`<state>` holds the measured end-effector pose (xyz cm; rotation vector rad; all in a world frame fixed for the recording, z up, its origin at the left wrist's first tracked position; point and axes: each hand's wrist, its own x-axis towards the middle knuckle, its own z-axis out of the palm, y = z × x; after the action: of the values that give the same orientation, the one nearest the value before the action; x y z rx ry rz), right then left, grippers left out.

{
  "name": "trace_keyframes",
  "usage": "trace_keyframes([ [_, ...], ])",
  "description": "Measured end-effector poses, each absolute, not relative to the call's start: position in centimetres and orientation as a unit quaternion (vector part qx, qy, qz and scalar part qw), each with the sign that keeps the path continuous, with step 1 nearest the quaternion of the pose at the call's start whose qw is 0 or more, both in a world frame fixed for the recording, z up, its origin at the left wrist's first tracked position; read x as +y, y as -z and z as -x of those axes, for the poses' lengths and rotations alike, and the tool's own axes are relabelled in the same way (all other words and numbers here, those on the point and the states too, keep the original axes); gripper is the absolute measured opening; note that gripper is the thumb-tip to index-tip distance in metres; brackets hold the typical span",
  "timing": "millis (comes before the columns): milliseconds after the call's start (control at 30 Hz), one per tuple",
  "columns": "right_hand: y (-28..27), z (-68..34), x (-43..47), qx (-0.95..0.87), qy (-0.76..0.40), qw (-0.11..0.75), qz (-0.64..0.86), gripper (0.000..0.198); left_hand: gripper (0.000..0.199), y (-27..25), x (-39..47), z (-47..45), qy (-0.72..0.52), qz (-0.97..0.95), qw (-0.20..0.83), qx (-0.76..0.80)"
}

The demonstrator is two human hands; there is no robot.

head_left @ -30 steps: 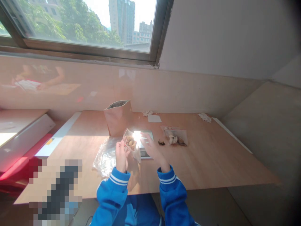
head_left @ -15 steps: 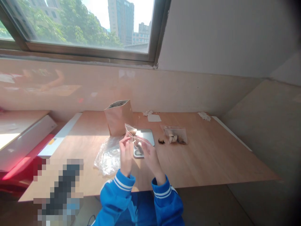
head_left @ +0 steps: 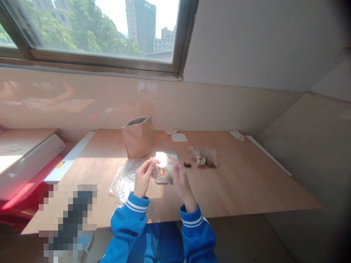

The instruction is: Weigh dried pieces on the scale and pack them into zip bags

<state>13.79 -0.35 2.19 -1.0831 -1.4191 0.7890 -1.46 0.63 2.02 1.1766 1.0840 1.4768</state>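
Note:
Between my two hands hangs a small clear zip bag (head_left: 163, 171) with pale brown dried pieces at its bottom. My left hand (head_left: 143, 178) pinches its left upper corner, and my right hand (head_left: 181, 179) grips the right upper corner. Behind and below the bag lies a kitchen scale (head_left: 173, 155), mostly covered by it. A crumpled clear plastic bag (head_left: 124, 180) rests left of my left hand. To the right of the scale sit a small dark dried piece (head_left: 187, 164) and filled zip bags (head_left: 208, 157) holding pale and dark pieces.
An upright brown paper bag (head_left: 139, 138) stands open behind the scale. A white paper card (head_left: 179, 137) and crumpled tissue (head_left: 237, 136) lie toward the back of the wooden table (head_left: 246, 182). A pixelated dark object (head_left: 72, 219) is at the front left.
The zip bag has gone from tilted to hanging upright, its pieces now at the bottom. My hands have moved apart, each at one upper corner.

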Motion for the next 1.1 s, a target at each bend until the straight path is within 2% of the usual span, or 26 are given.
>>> trace_keyframes([
  [167, -1.7, -14.3, 1.1, -0.541, -0.242, 0.600, 0.538, 0.054, 0.032, -1.8, 1.3, 0.7, -0.676, -0.401, 0.380, 0.488],
  [233, -1.5, -14.7, 1.7, -0.520, -0.234, 0.610, 0.550, 0.055, 0.033, -1.6, 1.7, 0.9, -0.674, -0.400, 0.382, 0.490],
  [400, -1.4, -15.5, 2.6, -0.496, -0.290, 0.645, 0.504, 0.044, 0.035, -1.5, 2.4, 1.4, -0.664, -0.413, 0.408, 0.470],
  [567, -0.6, -16.2, 2.7, -0.400, -0.328, 0.679, 0.522, 0.039, 0.038, -1.4, 2.3, 1.3, -0.651, -0.406, 0.427, 0.480],
  [833, -0.1, -17.1, 1.6, -0.453, -0.293, 0.638, 0.549, 0.048, 0.037, -1.3, 1.7, 0.7, -0.668, -0.379, 0.424, 0.479],
  [1100, -0.3, -16.6, 0.9, -0.466, -0.227, 0.645, 0.562, 0.038, 0.030, -1.4, 1.5, 0.1, -0.721, -0.343, 0.377, 0.470],
])
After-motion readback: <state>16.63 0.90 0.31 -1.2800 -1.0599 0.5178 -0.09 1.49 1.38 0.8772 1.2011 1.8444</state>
